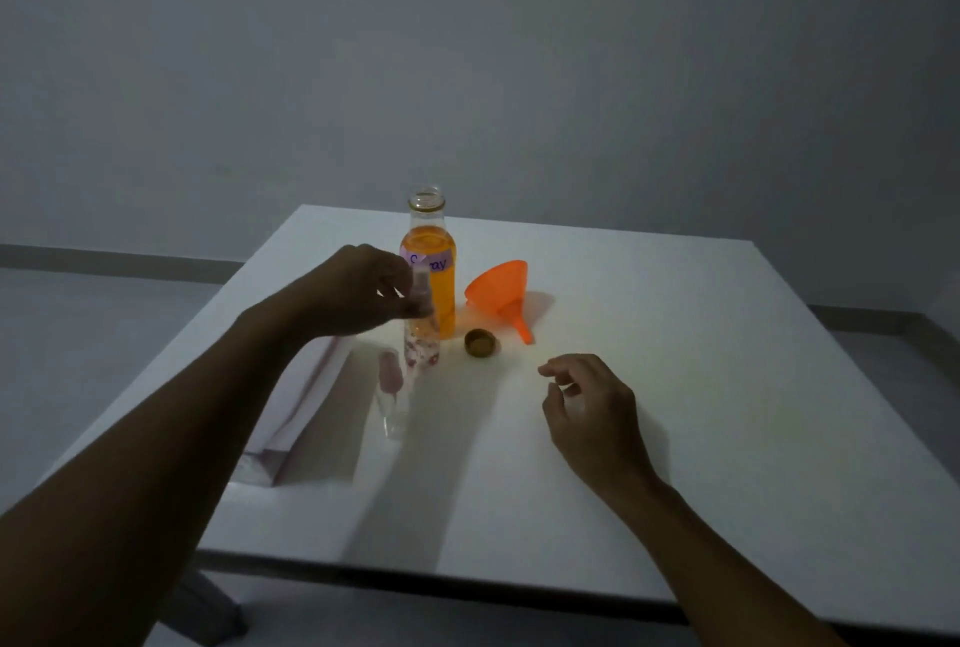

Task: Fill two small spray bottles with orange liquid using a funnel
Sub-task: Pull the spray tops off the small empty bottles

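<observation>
Left hand: my left hand [358, 290] is pinching the top of the upright spray bottle [422, 329], fingertips closed around its cap; I am probably gripping here to twist the sprayer off, since the neck has to be open before anything goes in.
Right hand: my right hand [587, 402] is hovering loosely curled and holding nothing, low over the tabletop [675, 386], seemingly waiting to steady the bottle or fetch the funnel.
Upright spray bottle: it is standing directly in front of the big bottle, its lower part showing pinkish specks; in this dim light I cannot tell whether any liquid is in it.
Second spray bottle: the second spray bottle [392, 397] is sitting nearer to me, just beside the first, clear with a pink top, untouched.
Orange liquid bottle: the orange liquid bottle [428, 272] is standing behind the one I am holding, already uncapped and mostly full, so it is ready for pouring.
Bottle cap: the bottle cap [479, 341] is lying upside down just right of the spray bottles, set aside within reach.
Funnel: the orange funnel [501, 295] is lying on its side right of the big bottle, spout pointing toward me, well ahead of my right hand and apart from it.
Progress: I am judging the filling as not yet begun.
</observation>
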Demonstrator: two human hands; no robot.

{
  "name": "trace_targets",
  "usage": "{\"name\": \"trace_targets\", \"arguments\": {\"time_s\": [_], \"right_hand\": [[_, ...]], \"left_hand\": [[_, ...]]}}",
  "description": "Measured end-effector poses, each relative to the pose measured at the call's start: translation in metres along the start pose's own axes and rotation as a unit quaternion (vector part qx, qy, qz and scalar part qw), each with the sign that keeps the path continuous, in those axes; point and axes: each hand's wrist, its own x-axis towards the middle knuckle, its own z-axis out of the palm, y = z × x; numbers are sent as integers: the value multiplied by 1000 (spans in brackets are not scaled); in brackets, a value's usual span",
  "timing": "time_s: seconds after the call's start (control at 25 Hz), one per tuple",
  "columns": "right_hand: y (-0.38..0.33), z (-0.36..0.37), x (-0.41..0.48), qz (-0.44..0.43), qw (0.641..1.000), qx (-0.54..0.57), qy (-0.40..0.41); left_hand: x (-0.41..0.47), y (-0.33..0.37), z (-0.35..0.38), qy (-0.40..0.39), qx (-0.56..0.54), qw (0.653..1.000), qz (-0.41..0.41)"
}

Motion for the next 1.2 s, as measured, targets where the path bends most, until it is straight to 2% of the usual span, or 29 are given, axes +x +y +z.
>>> {"name": "trace_targets", "arguments": {"time_s": [0.16,0.24,0.36,0.44,0.68,0.8,0.92,1.08,1.2], "right_hand": [[-3,-29,-14,38,998,41,-4],[-9,-43,-17,78,992,101,-1],[-20,-73,-10,137,963,233,4],[-25,-90,-5,158,951,267,-20],[-5,-112,-3,187,945,248,-100],[6,-117,4,207,934,280,-81],[12,-121,9,230,915,317,-93],[17,-122,10,219,931,251,-153],[22,-120,14,193,941,238,-143]], "left_hand": [[0,46,-6,101,-43,994,3],[-8,76,9,141,-69,987,42],[-20,108,59,106,-127,979,115],[-24,114,92,76,-132,981,122],[-23,120,143,66,-117,980,144],[-23,120,148,49,-152,981,109],[-22,119,151,73,-133,983,98],[-19,122,154,97,-85,984,123],[-14,122,152,66,-87,985,134]]}}
